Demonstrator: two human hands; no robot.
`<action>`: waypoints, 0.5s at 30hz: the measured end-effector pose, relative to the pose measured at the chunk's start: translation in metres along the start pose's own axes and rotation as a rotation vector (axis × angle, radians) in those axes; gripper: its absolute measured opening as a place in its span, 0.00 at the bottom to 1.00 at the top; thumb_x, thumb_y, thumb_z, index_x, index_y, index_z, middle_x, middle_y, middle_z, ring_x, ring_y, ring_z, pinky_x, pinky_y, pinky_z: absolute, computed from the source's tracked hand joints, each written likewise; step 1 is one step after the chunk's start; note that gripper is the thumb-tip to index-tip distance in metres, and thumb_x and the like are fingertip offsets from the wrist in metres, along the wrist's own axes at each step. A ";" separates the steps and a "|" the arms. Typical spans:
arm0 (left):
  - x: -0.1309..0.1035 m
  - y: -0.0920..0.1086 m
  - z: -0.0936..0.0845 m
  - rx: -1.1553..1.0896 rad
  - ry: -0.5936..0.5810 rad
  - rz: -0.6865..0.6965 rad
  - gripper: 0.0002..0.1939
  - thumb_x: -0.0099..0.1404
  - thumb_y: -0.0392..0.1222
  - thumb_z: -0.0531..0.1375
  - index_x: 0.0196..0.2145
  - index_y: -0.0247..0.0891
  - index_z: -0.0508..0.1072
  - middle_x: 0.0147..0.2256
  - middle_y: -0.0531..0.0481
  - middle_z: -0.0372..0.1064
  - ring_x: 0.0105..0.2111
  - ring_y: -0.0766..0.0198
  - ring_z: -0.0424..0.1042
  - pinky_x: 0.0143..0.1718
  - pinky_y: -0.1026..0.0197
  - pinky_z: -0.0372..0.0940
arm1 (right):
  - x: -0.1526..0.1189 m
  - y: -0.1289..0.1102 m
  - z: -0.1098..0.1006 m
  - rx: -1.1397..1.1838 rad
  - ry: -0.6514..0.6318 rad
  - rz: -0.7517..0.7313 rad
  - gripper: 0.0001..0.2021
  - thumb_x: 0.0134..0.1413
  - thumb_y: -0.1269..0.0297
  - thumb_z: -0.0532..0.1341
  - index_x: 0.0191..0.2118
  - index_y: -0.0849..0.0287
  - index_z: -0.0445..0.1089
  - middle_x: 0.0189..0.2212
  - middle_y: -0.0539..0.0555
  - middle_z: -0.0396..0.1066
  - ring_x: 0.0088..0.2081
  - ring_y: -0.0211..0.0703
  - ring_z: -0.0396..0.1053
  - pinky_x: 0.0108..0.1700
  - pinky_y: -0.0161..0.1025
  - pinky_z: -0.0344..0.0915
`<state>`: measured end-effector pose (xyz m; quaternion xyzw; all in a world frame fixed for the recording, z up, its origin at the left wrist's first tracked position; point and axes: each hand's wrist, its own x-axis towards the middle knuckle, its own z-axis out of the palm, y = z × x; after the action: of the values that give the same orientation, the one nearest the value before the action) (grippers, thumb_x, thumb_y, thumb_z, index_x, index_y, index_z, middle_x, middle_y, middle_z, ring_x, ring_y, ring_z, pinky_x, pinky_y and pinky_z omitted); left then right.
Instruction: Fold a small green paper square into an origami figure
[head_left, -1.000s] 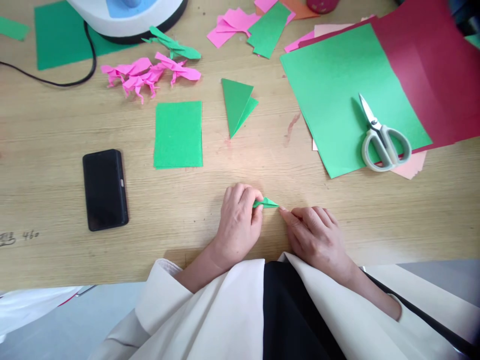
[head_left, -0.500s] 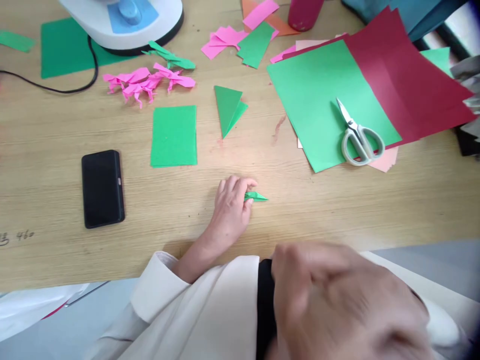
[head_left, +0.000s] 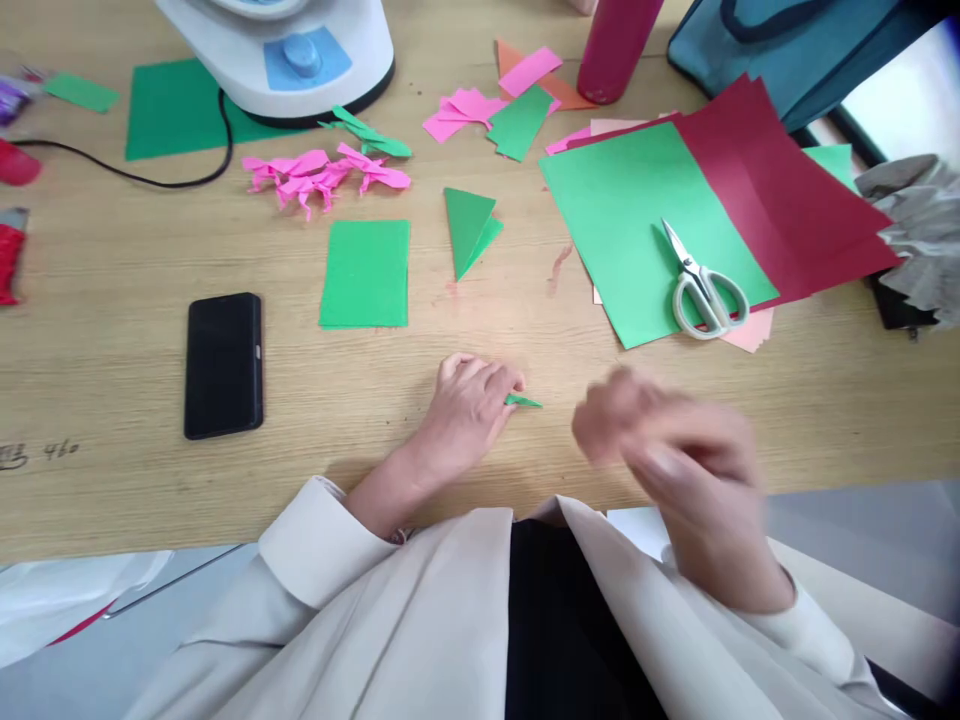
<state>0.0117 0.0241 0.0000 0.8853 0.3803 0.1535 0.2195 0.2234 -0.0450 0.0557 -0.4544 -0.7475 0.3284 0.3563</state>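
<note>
My left hand [head_left: 471, 408] rests on the table with its fingers closed on a small folded green paper [head_left: 523, 401]. Only the narrow pointed end of that paper shows, sticking out to the right past the fingertips. To the right and a little above the table edge is my right hand [head_left: 675, 450]. Motion smears its fingers, which look curled, and I cannot make out anything in them. Farther back lie a stack of green paper squares [head_left: 364, 274] and a green paper folded into a triangle [head_left: 470, 232].
White-handled scissors [head_left: 705, 295] lie on a green sheet [head_left: 615, 210] over red sheets [head_left: 787, 200]. Several pink folded paper figures [head_left: 315, 180] stand near a white appliance [head_left: 330, 80]. A black phone-like device [head_left: 223, 366] is at left, a red bottle [head_left: 616, 50] at the back.
My right hand has moved away from close in front of the camera, forward over the table's front edge. My left hand still holds the folded paper. The view has shifted slightly.
</note>
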 end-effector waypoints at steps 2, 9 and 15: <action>0.005 -0.002 -0.005 -0.102 -0.015 0.035 0.11 0.65 0.30 0.58 0.44 0.40 0.64 0.41 0.50 0.74 0.42 0.59 0.72 0.52 0.51 0.59 | 0.020 0.018 0.009 0.039 0.087 0.135 0.13 0.66 0.58 0.56 0.50 0.55 0.72 0.42 0.58 0.72 0.43 0.47 0.70 0.46 0.47 0.68; 0.018 -0.002 -0.018 -0.399 -0.057 -0.097 0.12 0.64 0.32 0.60 0.43 0.42 0.63 0.37 0.54 0.71 0.37 0.64 0.73 0.39 0.62 0.64 | 0.033 0.039 0.028 0.145 -0.098 0.400 0.10 0.63 0.59 0.59 0.34 0.59 0.71 0.26 0.49 0.67 0.27 0.35 0.61 0.28 0.35 0.57; 0.023 -0.013 -0.029 -0.700 -0.029 -0.171 0.31 0.61 0.35 0.65 0.59 0.43 0.60 0.41 0.51 0.73 0.44 0.63 0.73 0.49 0.61 0.65 | 0.033 0.043 0.028 0.260 -0.001 0.505 0.15 0.62 0.54 0.59 0.29 0.59 0.67 0.21 0.46 0.58 0.24 0.34 0.52 0.25 0.36 0.47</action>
<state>0.0064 0.0572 0.0205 0.7235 0.3743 0.2430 0.5266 0.2085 -0.0029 0.0135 -0.5765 -0.5622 0.5003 0.3182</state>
